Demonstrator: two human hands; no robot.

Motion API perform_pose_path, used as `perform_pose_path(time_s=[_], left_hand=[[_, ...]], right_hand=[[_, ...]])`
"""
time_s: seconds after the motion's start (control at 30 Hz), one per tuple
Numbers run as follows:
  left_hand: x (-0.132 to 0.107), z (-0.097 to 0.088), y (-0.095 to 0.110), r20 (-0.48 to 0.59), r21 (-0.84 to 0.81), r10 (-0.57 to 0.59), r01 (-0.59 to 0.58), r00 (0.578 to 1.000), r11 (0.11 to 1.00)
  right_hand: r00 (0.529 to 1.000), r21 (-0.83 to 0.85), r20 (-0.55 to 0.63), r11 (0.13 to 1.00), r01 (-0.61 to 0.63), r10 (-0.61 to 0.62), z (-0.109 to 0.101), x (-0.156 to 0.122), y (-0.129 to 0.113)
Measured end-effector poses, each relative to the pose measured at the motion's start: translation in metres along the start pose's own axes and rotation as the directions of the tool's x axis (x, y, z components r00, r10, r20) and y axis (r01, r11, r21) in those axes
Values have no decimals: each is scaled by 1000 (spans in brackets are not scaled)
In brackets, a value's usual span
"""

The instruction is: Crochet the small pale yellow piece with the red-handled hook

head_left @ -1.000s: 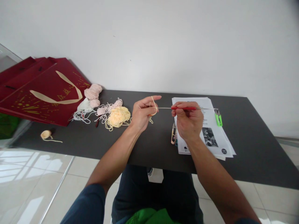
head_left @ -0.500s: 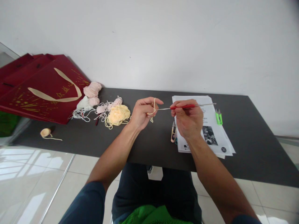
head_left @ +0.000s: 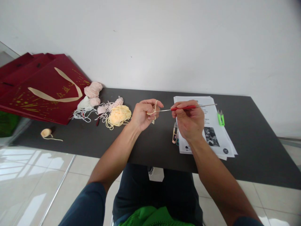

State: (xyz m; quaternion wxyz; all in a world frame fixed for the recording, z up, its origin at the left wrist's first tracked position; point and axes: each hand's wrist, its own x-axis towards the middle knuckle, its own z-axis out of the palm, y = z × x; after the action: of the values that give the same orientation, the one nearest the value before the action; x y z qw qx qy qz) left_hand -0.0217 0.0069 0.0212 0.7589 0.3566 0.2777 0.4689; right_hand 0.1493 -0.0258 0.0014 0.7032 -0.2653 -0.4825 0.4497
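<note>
My left hand (head_left: 143, 114) is closed in a pinch on a strand of yellow yarn (head_left: 154, 108), which loops over its forefinger above the dark table (head_left: 150, 142). My right hand (head_left: 189, 121) grips a crochet hook (head_left: 185, 108) with a red handle. The hook's metal tip reaches left into the yarn loop at my left fingers. A loose heap of yellow yarn (head_left: 118, 116) lies on the table just left of my left hand.
Pink yarn balls (head_left: 93, 90) and white thread (head_left: 83, 110) lie by dark red gift bags (head_left: 42, 88) at the left. Printed sheets (head_left: 207, 131), green snips (head_left: 220, 117) and another small clipper (head_left: 174, 132) lie by my right hand. A small yellow piece (head_left: 46, 132) sits near the table's front-left edge.
My left forefinger has curled down and the hand has closed tighter on the yarn loop. The hook has stayed at the loop, and its far end has tilted up slightly.
</note>
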Motion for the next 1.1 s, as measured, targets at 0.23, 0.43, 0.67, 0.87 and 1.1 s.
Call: perform_pose_path(time_s=[0.23,0.43,0.67,0.87,1.1], left_hand=[[2,-3,-4,-5,35,160,-160,987,987],[3,2,-19,-102,258,330,-296,938,920],[3,6,-25,-175,334,371,-299,912,894],[2,10,-26,-179,298,376,-314,909,902],[2,12,-24,-219,297,361,-291,906,910]], right_hand=[[949,230,-70,930,-286,309,2,4,3],[902,319,-107,874,-367,418,7,-1,10],[914,289,-147,900,-327,379,16,-5,11],[905,267,-178,905,-333,385,18,-7,15],[929,214,-161,931,-296,332,17,-6,16]])
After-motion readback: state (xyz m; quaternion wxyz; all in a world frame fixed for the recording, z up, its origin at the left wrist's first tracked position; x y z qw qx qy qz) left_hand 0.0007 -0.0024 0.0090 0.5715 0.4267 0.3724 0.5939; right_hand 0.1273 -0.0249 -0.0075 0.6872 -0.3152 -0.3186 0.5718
